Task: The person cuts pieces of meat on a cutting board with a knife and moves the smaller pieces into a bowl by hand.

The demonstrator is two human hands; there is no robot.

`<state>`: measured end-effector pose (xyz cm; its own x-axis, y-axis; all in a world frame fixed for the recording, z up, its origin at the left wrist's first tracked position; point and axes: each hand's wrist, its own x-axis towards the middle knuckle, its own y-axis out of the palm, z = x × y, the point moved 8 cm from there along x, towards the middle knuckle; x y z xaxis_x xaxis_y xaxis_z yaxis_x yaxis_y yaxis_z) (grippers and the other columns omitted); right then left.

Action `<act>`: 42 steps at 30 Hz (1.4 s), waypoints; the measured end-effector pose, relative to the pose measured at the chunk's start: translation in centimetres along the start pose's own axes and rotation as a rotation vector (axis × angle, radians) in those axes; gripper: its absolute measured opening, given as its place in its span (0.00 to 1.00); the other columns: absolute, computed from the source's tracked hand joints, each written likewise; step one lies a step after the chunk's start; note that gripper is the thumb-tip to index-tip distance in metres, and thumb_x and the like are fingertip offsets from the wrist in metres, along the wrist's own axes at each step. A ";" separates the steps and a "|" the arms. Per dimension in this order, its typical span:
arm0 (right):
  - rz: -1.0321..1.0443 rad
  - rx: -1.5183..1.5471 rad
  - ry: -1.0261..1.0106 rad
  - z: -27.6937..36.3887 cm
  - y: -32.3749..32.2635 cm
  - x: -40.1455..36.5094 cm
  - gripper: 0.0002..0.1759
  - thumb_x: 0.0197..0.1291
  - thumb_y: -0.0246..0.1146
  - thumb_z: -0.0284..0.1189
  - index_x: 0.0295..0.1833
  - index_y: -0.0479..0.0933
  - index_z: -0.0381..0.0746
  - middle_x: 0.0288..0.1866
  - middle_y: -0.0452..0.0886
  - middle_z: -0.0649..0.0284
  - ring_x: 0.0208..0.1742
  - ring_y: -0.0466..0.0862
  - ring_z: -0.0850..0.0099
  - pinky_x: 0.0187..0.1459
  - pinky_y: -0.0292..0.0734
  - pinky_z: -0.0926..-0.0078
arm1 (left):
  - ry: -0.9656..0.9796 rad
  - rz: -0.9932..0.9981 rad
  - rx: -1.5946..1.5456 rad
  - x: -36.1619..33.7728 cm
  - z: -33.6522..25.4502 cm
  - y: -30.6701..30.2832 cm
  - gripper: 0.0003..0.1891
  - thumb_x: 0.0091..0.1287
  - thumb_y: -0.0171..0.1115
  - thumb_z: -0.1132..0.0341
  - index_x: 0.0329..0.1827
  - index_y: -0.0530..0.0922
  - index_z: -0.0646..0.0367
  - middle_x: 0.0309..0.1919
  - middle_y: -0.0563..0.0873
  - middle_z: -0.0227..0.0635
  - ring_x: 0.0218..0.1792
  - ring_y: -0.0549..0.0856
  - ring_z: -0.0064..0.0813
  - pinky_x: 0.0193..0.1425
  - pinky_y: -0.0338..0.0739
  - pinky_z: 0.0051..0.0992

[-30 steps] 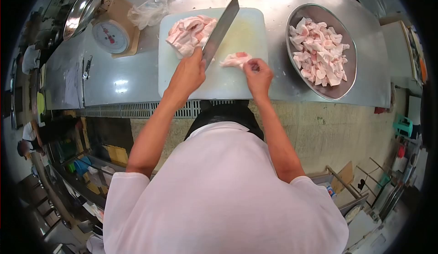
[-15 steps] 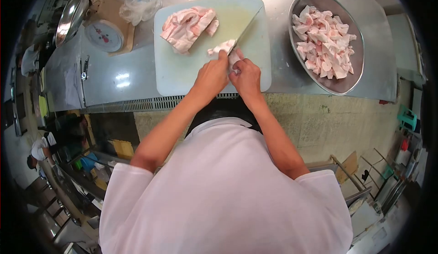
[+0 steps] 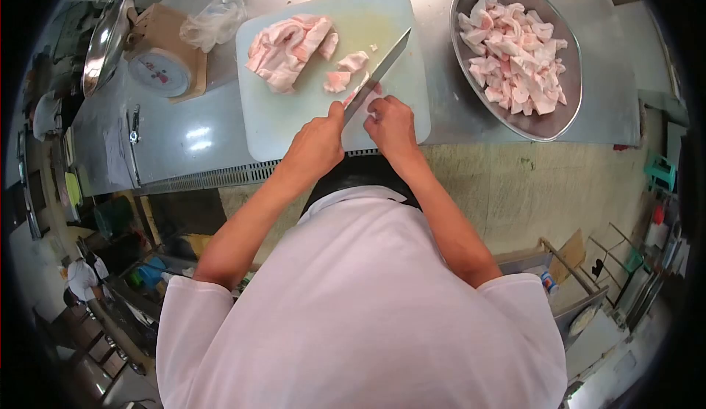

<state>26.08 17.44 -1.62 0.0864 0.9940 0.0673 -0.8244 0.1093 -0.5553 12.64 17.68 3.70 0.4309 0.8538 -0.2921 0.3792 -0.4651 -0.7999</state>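
Observation:
My left hand (image 3: 318, 143) is closed around the handle of a long kitchen knife (image 3: 381, 71). Its blade slants up to the right across a white cutting board (image 3: 265, 133). Fingers curled, my right hand (image 3: 395, 126) rests on the board right of the blade, pinching a pale piece of raw fatty meat (image 3: 375, 94) mostly hidden by the fingers. Small cut pieces (image 3: 346, 72) lie just left of the blade. A larger folded slab of pale pink fatty meat (image 3: 285, 52) sits at the board's upper left.
An oval metal bowl (image 3: 576, 89) of cut meat pieces stands right of the board on the metal table (image 3: 191, 119). To the left are a dial scale (image 3: 159, 73), a clear plastic bag (image 3: 217, 19) and a metal bowl (image 3: 107, 38). Another person (image 3: 82, 280) is at far left.
The knife has come down toward me with my left hand, its blade now more exposed. Cut pieces lie separated left of it. The view has shifted slightly.

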 end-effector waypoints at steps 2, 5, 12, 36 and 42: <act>0.022 -0.043 0.014 -0.2 0.4 0.2 0.06 0.43 0.65 0.19 0.31 0.81 0.32 0.32 0.81 0.46 0.37 0.83 0.47 0.42 0.79 0.54 | 0.029 -0.010 -0.004 1.2 0.5 2.0 0.11 0.64 0.55 0.78 0.46 0.64 0.66 0.24 0.79 0.62 0.32 0.80 0.65 0.36 0.70 0.55; 0.058 -0.091 -0.075 0.4 1.5 1.0 0.04 0.44 0.64 0.18 0.29 0.80 0.31 0.33 0.81 0.43 0.40 0.83 0.45 0.45 0.79 0.53 | 0.119 -0.150 -0.055 5.3 1.0 1.8 0.11 0.64 0.54 0.77 0.47 0.63 0.67 0.26 0.80 0.63 0.33 0.81 0.65 0.36 0.72 0.54; 0.047 -0.036 -0.131 -0.4 0.0 0.2 0.03 0.45 0.64 0.16 0.28 0.79 0.34 0.32 0.79 0.49 0.34 0.82 0.50 0.39 0.79 0.56 | 0.063 -0.132 -0.304 4.1 2.7 -3.2 0.11 0.66 0.57 0.74 0.50 0.69 0.65 0.32 0.82 0.60 0.34 0.81 0.64 0.35 0.73 0.49; 0.056 -0.167 -0.154 -0.8 -1.9 5.0 0.37 0.42 0.78 0.28 0.62 0.73 0.39 0.59 0.75 0.53 0.56 0.79 0.57 0.48 0.81 0.65 | -0.113 -0.329 -0.141 -6.0 3.4 -5.3 0.18 0.65 0.56 0.73 0.58 0.80 0.59 0.26 0.82 0.56 0.29 0.83 0.56 0.36 0.75 0.48; 0.072 -0.167 -0.517 1.3 2.9 8.6 0.29 0.57 0.68 0.40 0.61 0.75 0.35 0.64 0.74 0.52 0.66 0.71 0.50 0.67 0.67 0.56 | -0.271 -0.366 -0.192 -7.4 6.4 -5.3 0.17 0.66 0.57 0.72 0.58 0.79 0.61 0.25 0.82 0.56 0.30 0.83 0.57 0.37 0.75 0.48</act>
<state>23.71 26.26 -1.54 -0.2883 0.8701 0.3997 -0.7145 0.0825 -0.6948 2.20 15.35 6.74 0.0225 0.9874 -0.1566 0.6212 -0.1366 -0.7716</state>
